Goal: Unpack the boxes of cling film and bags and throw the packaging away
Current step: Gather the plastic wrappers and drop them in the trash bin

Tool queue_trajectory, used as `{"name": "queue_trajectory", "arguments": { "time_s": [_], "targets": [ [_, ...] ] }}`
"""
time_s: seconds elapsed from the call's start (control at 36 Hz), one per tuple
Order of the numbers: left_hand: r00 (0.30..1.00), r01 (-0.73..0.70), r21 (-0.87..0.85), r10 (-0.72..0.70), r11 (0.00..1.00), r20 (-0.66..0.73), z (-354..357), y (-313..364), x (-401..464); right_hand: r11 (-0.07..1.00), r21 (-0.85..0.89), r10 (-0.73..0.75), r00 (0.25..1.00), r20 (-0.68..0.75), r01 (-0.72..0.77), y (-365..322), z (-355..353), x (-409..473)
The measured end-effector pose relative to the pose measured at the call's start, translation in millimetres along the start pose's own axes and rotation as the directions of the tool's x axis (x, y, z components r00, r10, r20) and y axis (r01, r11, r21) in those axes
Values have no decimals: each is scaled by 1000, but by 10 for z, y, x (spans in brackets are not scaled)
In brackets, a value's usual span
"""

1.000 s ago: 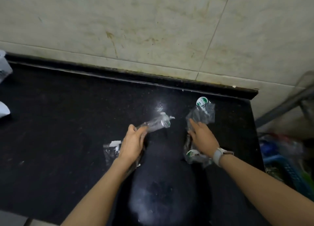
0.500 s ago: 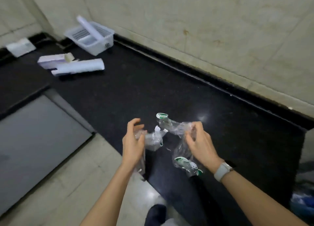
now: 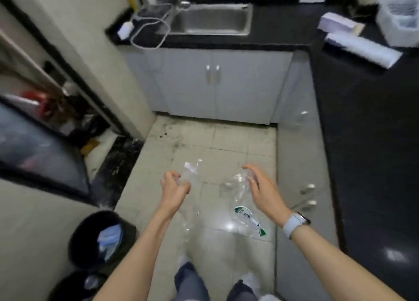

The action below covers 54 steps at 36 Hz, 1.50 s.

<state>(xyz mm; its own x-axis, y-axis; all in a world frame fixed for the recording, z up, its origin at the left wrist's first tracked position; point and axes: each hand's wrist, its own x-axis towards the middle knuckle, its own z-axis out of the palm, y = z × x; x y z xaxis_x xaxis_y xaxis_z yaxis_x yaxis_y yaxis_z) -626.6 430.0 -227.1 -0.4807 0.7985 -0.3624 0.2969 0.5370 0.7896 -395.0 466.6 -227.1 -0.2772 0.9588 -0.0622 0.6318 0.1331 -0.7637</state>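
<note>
A: Since the floor (image 3: pixel 226 142) fills most of the view, start there; what stands on it?

B: Grey cabinets (image 3: pixel 217 85) under a sink (image 3: pixel 210 19) at the far end; a black counter (image 3: pixel 367 130) runs down the right, bearing a white box (image 3: pixel 337 24) and a roll (image 3: pixel 362 49); a black bin (image 3: pixel 102 239) sits at lower left (something blue already in it).

A: And the wrappers?

B: Off the counter, carried over the floor; the left hand (image 3: pixel 173 190) is closed on a clear wrapper (image 3: pixel 190 171), the right hand (image 3: pixel 263 189) pinches a second wrapper (image 3: pixel 243 201) with a green label, fingers partly spread.

A: Why held out front like that?

B: I'd judge they're headed for the bin, near the left hand; dangling film is easiest kept clear of the body.
</note>
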Motion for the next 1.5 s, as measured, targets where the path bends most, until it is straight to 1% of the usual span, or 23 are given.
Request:
{"name": "queue_trajectory", "arguments": {
  "time_s": [0.08,0.22,0.33,0.42,0.47,0.53,0.58,0.67,0.75,0.83,0.89,0.97,1.03,1.08,1.14,1.19,1.22,1.28,1.31,1.33,1.42,1.44,1.5],
  "targets": [
    [983,108,-19,-109,994,-149,-553,-521,51,998,-20,-62,988,142,65,-384,622,131],
    [942,179,-37,-182,983,-282,-1485,-1443,59,989,-38,-121,929,351,143,-1033,1764,271],
    [854,258,-164,-304,952,-423,-2235,-2006,66,990,-79,-60,847,527,120,-1500,2707,332],
    [781,326,-208,-386,922,-491,-2685,-2486,161,985,-77,-70,772,631,152,-1804,3393,412],
    [748,381,-181,-417,907,-516,-2908,-2826,304,981,-67,-88,728,679,181,-1955,3858,480],
    [711,457,-134,-452,879,-539,-3062,-3177,485,970,-61,-126,704,699,233,-2045,4337,553],
    [685,488,-164,-492,857,-538,-3150,-3559,701,946,-55,-190,682,707,320,-2097,4826,640],
    [701,522,-209,-555,827,-447,-3165,-4179,1062,896,-63,-260,635,728,439,-2053,5613,784],
    [698,577,-146,-577,804,-424,-3103,-4860,1504,843,-120,-254,584,771,524,-1859,6469,947],
    [697,604,-96,-582,791,-419,-2968,-5588,1996,736,-195,-223,504,835,648,-1565,7340,1113],
    [677,591,-141,-584,794,-448,-2804,-6105,2346,686,-225,-211,485,849,692,-1276,7952,1204],
    [668,551,-194,-569,811,-480,-2615,-6608,2721,636,-230,-208,450,868,737,-962,8544,1267],
    [687,542,-188,-561,819,-462,-2422,-7030,2971,598,-232,-220,436,873,767,-670,9008,1261],
    [744,547,-130,-552,827,-377,-2240,-7415,3166,554,-261,-217,440,871,790,-408,9403,1253],
    [808,559,-17,-550,829,-213,-2050,-7693,3243,528,-287,-173,432,885,799,-157,9652,1207],
    [822,568,16,-566,823,-58,-1935,-7836,3224,539,-301,-54,389,920,787,89,9764,1158],
    [816,577,-9,-578,816,-17,-1920,-7864,3199,563,-303,16,356,934,769,181,9767,1138],
    [799,598,-72,-601,799,-34,-1957,-7838,3108,667,-333,144,323,935,667,236,9681,1112],
    [789,604,-92,-610,792,-73,-2006,-7784,3046,715,-345,176,320,931,608,193,9602,1112],
    [782,604,-104,-613,790,-109,-2068,-7700,2977,745,-337,175,320,931,575,114,9513,1123],
    [798,572,-94,-580,815,-163,-2279,-7285,2754,798,-233,58,314,948,555,-288,9128,1197],
    [811,550,-83,-555,831,-183,-2355,-7103,2676,822,-203,23,326,945,531,-467,8951,1214],
    [827,512,-68,-513,856,-229,-2523,-6689,2521,873,-159,-30,377,926,461,-830,8540,1246]
  ]
}}
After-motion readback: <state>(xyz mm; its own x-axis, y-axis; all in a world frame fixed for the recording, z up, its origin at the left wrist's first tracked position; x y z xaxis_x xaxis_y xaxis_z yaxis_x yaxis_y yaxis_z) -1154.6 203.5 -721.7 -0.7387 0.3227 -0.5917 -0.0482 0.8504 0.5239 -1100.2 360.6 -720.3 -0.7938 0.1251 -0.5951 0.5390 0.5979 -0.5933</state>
